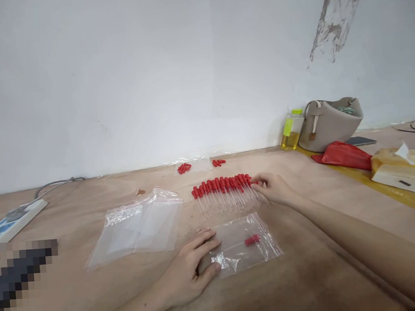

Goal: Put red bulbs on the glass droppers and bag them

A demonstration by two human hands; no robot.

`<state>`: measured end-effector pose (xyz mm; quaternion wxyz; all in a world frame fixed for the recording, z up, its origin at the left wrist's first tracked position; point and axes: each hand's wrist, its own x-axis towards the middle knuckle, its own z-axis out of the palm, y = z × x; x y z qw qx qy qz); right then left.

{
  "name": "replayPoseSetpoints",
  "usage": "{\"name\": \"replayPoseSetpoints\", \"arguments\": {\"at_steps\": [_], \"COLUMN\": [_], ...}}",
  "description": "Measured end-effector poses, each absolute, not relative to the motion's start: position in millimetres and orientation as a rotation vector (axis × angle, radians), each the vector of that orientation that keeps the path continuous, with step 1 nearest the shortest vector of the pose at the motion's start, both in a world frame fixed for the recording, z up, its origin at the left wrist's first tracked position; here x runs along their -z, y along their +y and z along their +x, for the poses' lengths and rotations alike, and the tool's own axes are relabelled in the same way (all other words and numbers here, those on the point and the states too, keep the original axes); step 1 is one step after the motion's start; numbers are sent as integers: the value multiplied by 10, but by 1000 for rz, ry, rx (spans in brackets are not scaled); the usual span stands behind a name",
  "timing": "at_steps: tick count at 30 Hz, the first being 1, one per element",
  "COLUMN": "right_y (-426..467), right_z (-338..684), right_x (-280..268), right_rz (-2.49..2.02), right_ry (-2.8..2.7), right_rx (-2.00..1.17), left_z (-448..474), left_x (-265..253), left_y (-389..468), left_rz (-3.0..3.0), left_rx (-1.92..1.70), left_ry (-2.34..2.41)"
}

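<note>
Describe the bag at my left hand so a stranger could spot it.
On the brown tabletop, find the row of red-topped tubes. Just nearer you lies a clear plastic bag, with your left hand at its left edge. Unlike the overlapping bags farther left, it shows a single red-topped tube inside.

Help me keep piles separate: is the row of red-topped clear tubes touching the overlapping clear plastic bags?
Apart: the head view shows brown tabletop between the row and the overlapping bags.

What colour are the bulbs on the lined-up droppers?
The bulbs are red, clearest in the head view.
</note>
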<state>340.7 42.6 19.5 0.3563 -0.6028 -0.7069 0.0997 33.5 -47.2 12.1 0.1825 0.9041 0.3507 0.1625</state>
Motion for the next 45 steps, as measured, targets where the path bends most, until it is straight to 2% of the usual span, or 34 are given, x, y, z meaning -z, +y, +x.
{"name": "replayPoseSetpoints", "arguments": {"at_steps": [4, 10, 14, 21, 30, 33, 36, 38, 42, 45], "right_y": [853, 1067, 1040, 607, -95, -179, -268, -321, -367, -364], "right_z": [3283, 3219, 3236, 3394, 3405, 3327, 3263, 3239, 3196, 3130], "right_x": [-232, -142, -230, -456, -6, 52, 59, 53, 44, 48], "right_rz": [-1684, -1703, -1569, -1217, -1179, -1134, -1130, -1162, -1196, -1230], "right_ry": [-1808, -1745, -1582, -1272, -908, -812, -915, -1134, -1605, -1734], "right_rx": [-159, -194, -420, -710, -811, -963, -1232, -1305, -1041, -857], "left_z": [324, 295, 279, 301, 329, 324, 306, 291, 268, 267], "left_x": [-102, -52, -31, -139, -117, -120, -168, -207, -229, -205], "left_y": [-464, -430, -415, -434, -427, -422, -409, -396, -375, -374], "left_rz": [2556, 2575, 2567, 2502, 2595, 2602, 2605, 2606, 2621, 2637], "left_rx": [-475, -512, -580, -550, -548, -536, -473, -403, -381, -440], "left_ry": [1020, 1155, 1198, 1194, 1135, 1129, 1143, 1136, 1109, 1088]}}
